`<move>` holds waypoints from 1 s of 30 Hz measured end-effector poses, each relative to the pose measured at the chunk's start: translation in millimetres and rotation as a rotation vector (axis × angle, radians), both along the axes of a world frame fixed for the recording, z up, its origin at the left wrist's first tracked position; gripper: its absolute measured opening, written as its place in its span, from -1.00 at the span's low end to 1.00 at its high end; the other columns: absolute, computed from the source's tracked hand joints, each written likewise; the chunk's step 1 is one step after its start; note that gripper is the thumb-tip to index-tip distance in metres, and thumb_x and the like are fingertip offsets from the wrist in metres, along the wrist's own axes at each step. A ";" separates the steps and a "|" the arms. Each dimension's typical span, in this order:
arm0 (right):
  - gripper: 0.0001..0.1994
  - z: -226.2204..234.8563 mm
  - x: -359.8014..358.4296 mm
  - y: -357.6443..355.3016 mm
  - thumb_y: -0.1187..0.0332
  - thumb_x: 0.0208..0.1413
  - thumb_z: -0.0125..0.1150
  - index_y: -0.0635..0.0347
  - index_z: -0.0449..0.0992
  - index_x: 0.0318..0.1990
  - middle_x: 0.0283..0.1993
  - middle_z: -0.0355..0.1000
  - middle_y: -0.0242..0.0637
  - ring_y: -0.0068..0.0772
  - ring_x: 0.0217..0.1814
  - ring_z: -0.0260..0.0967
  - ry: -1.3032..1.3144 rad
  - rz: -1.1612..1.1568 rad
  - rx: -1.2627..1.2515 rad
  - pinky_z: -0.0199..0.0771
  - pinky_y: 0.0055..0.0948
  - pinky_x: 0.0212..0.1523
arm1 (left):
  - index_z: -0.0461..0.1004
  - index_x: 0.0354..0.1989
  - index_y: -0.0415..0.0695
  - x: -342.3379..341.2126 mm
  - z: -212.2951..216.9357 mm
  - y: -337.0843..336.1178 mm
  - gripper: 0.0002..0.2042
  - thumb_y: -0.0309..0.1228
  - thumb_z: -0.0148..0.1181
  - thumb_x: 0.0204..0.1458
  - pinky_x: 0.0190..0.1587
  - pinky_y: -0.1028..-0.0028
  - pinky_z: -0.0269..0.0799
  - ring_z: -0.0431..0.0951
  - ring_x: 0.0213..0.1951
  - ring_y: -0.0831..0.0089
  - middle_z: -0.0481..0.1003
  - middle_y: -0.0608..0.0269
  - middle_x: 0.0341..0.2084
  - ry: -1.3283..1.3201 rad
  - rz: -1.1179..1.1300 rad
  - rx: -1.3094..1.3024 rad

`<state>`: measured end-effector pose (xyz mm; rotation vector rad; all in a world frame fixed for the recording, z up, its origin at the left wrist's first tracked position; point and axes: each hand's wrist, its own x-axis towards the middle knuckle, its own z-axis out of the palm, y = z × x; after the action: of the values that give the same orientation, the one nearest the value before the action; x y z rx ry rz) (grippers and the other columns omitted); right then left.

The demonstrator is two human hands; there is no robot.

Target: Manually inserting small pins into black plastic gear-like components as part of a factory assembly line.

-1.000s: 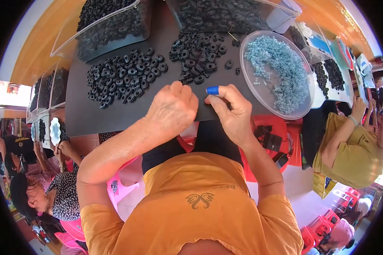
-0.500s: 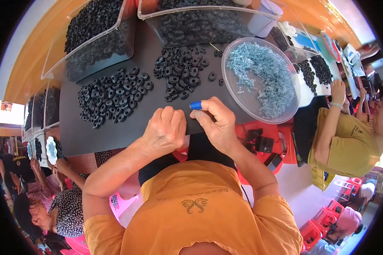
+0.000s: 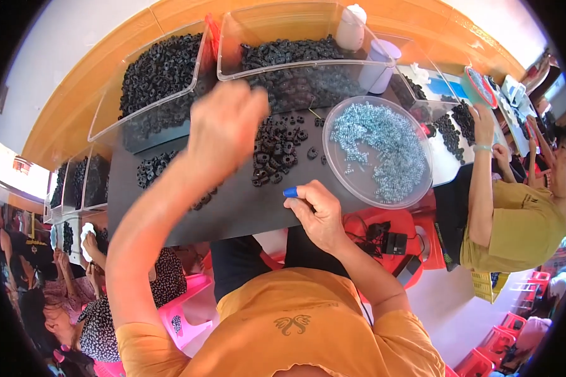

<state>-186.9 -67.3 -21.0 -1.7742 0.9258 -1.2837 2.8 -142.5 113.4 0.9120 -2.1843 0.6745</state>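
From my head, the camera looks down, wide and round, at my shirt and the table close by.

Your view is bright, with light washing out the window at the left edge. Pale glare whitens the floor at lower right. Your left hand, left of centre, smears with motion blur; your right hand looks fairly crisp. The orange panel bows along the top, and black fills your corners.
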 end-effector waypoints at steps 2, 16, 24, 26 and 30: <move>-0.88 2.7 1.2 1.9 0.62 0.04 0.16 0.28 0.52 -0.25 -0.39 0.38 -0.32 -0.52 -0.38 0.37 -0.030 0.015 -0.022 0.35 -0.57 -0.36 | 0.38 -0.39 -0.14 1.6 31.4 -36.8 -0.83 -0.59 0.13 -0.22 -0.37 0.24 0.41 0.44 -0.39 0.16 0.36 0.13 -0.50 -0.023 0.163 -0.089; -0.86 3.9 -5.2 1.2 0.63 0.05 0.15 0.31 0.50 -0.22 -0.38 0.40 -0.32 -0.54 -0.40 0.33 -0.046 0.076 -0.047 0.32 -0.58 -0.38 | 0.54 -0.31 -0.16 -52.2 -82.1 -67.9 -0.71 -0.65 -0.01 -0.23 -0.20 0.19 0.37 0.44 -0.28 0.05 0.51 0.11 -0.42 0.195 -0.149 0.531; -0.56 44.0 -41.0 24.7 0.11 0.32 -0.19 0.40 0.42 -0.13 -0.48 0.49 -0.08 -0.51 -0.58 0.29 -0.801 -0.080 0.901 0.16 -0.63 -0.59 | 0.48 -0.21 -0.15 -59.8 -93.1 -86.2 -0.70 -0.56 -0.01 -0.19 -0.15 0.11 0.35 0.48 -0.21 -0.04 0.55 0.00 -0.38 0.329 -0.202 0.718; -0.45 44.9 -44.3 21.8 -0.02 0.32 -0.25 0.41 0.42 -0.13 -0.50 0.48 -0.07 -0.48 -0.60 0.29 -0.851 -0.048 0.882 0.13 -0.64 -0.60 | 0.50 -0.25 -0.14 -61.4 -97.6 -88.0 -0.73 -0.54 -0.02 -0.17 -0.14 0.11 0.35 0.48 -0.21 -0.06 0.55 -0.01 -0.38 0.355 -0.215 0.744; -0.50 49.0 -49.7 23.0 0.04 0.31 -0.19 0.43 0.42 -0.17 -0.49 0.49 -0.02 -0.47 -0.60 0.29 -0.818 -0.070 0.932 0.16 -0.61 -0.58 | 0.53 -0.40 -0.12 -74.0 -95.1 -85.1 -0.84 -0.45 0.00 -0.08 -0.18 0.04 0.38 0.49 -0.25 -0.14 0.54 -0.08 -0.41 0.336 -0.264 0.843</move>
<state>-236.6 -44.3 28.0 -0.4333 0.8650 -1.1618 -71.3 -227.6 18.3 1.0017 -2.2053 -0.5479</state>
